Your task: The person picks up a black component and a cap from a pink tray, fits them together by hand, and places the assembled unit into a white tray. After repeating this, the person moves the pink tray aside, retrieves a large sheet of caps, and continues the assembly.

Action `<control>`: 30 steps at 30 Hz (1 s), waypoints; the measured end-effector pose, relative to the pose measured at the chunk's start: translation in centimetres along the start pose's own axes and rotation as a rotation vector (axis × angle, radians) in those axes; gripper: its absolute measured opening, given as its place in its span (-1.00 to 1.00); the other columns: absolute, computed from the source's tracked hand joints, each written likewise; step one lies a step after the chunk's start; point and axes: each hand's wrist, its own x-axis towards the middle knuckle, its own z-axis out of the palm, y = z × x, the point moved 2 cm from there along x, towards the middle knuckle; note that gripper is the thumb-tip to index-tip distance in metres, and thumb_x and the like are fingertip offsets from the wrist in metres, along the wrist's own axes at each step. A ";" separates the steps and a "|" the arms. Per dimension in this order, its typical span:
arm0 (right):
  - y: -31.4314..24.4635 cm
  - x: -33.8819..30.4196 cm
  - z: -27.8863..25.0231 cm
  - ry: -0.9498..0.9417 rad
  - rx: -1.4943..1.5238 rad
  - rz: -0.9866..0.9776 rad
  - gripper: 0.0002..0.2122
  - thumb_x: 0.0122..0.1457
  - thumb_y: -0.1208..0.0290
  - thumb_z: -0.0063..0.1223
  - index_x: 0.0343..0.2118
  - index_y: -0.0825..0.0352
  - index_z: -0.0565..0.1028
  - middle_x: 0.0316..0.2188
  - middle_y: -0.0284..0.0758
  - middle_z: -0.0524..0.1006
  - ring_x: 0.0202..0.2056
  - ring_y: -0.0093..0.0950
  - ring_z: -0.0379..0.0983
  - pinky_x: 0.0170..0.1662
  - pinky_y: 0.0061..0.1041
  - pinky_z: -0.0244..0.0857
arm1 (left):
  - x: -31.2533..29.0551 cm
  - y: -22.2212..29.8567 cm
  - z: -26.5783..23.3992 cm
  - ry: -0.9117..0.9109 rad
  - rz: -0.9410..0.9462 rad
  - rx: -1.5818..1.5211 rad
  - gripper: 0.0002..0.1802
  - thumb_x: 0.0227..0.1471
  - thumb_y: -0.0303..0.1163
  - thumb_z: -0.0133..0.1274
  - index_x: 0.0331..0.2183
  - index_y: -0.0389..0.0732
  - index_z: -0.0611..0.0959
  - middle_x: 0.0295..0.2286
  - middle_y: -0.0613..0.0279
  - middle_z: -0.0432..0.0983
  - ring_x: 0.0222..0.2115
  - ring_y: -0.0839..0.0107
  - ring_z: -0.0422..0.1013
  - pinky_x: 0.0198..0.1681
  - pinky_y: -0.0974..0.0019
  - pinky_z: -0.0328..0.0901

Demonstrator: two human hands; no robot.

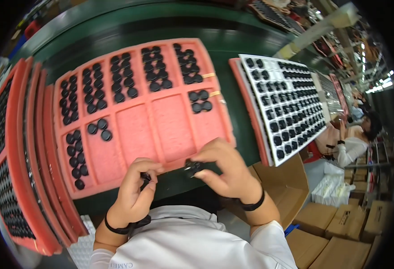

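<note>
My left hand [133, 190] is curled at the near edge of a pink foam tray [174, 130] and pinches a small black part [145, 178] between its fingers. My right hand [226, 168] sits beside it, fingers closed on another small round black part [191, 168]. The tray is split into compartments; several round black parts [120, 78] fill its far compartments in rows, and a few lie in the near left ones [99, 127]. Both wrists wear black bands.
A stack of pink trays [24, 170] with black parts stands at the left. A white grid tray [289, 105] full of black parts lies at the right on the green table [224, 45]. Cardboard boxes [345, 222] sit lower right. Another person [356, 141] works at far right.
</note>
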 end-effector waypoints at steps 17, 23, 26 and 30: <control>17.9 -3.8 -28.4 0.087 -0.917 0.788 -0.77 -0.03 0.37 0.12 -0.37 0.40 0.42 -0.57 -0.24 0.45 -0.51 -0.39 0.38 -0.40 -0.45 0.26 | 1.5 -2.0 0.4 -0.016 -0.350 -0.139 -0.87 0.07 -0.64 -0.21 -0.28 -0.33 0.38 -0.36 0.11 0.44 -0.46 0.50 0.38 -0.38 0.47 0.32; 23.6 -3.4 -30.3 0.141 -0.924 0.786 -0.80 -0.04 0.36 0.12 -0.45 0.40 0.44 -0.58 -0.19 0.46 -0.50 -0.28 0.40 -0.38 -0.38 0.27 | 1.7 -2.8 0.8 0.067 -0.270 -0.025 -0.89 0.05 -0.62 -0.17 -0.30 -0.29 0.38 -0.32 0.07 0.44 -0.53 0.54 0.33 -0.47 0.51 0.28; 26.2 -3.9 -31.0 0.120 -0.978 0.796 -0.81 -0.04 0.36 0.12 -0.43 0.38 0.45 -0.55 -0.16 0.49 -0.45 -0.24 0.43 -0.36 -0.35 0.29 | 2.2 -3.1 1.2 0.120 -0.246 -0.018 -0.88 0.04 -0.64 -0.15 -0.30 -0.29 0.38 -0.29 0.07 0.42 -0.51 0.55 0.32 -0.46 0.52 0.26; 27.2 -3.8 -30.8 0.097 -0.915 0.858 -0.80 -0.04 0.35 0.12 -0.39 0.36 0.46 -0.48 -0.15 0.50 -0.39 -0.22 0.45 -0.32 -0.35 0.30 | 2.8 -3.2 1.5 0.109 -0.244 -0.027 -0.84 0.02 -0.65 -0.13 -0.29 -0.28 0.36 -0.26 0.08 0.40 -0.45 0.51 0.36 -0.38 0.49 0.30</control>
